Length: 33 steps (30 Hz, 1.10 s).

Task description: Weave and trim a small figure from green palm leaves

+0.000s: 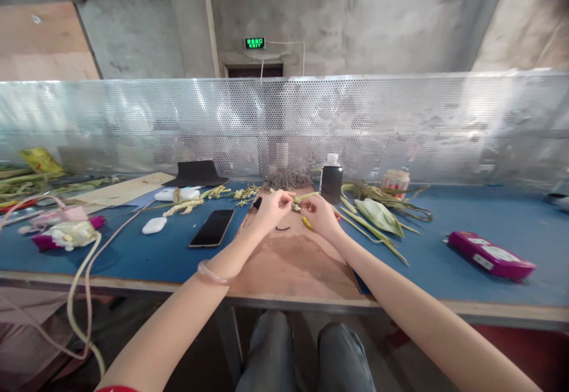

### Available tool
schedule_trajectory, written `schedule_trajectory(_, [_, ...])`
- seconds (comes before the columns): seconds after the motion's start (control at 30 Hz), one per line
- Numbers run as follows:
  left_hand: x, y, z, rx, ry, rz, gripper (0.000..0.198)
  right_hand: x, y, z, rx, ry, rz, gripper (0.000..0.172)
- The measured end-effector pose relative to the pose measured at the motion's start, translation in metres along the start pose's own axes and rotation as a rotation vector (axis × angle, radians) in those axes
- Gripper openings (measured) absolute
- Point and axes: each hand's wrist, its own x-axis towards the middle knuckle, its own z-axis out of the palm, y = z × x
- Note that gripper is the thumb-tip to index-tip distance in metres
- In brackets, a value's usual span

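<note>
Over a wooden board [296, 267], my left hand [276, 208] is closed in a pinch, with thumb and forefinger together. Close beside it, my right hand [320, 215] pinches too. Between the fingertips is a small pale-green plant strip [297, 200], held by both hands; its far end is partly hidden. A small yellow object [307, 223] lies by my right hand, and something orange shows partly behind that hand. Below my left hand, a short dark curved strip [283, 229] rests on the board. Grey cord-like strands [288, 180] are heaped at the board's far end.
A dark-filled bottle [331, 181] stands behind my right hand. Long green leaves [376, 217] lie to its right, with a purple packet [489, 254] further out. Left are a phone [212, 228], a white case [154, 226] and cables [84, 273]. A perforated metal screen [200, 119] closes the back.
</note>
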Motion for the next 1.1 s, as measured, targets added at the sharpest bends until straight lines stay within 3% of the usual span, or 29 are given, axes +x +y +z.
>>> schedule_trajectory(0.4, [0.0, 0.011, -0.001, 0.144, 0.014, 0.024, 0.006, 0.0, 0.001, 0.002, 0.036, 0.007, 0.014, 0.009])
schedule_trajectory(0.7, [0.0, 0.003, -0.001, 0.107, 0.049, -0.029, 0.007, 0.0, -0.005, 0.001, 0.034, 0.01, 0.001, 0.009])
schedule_trajectory(1.1, [-0.001, -0.001, -0.003, 0.295, -0.103, -0.019, 0.008, -0.004, 0.01, 0.004, -0.012, -0.145, 0.172, 0.011])
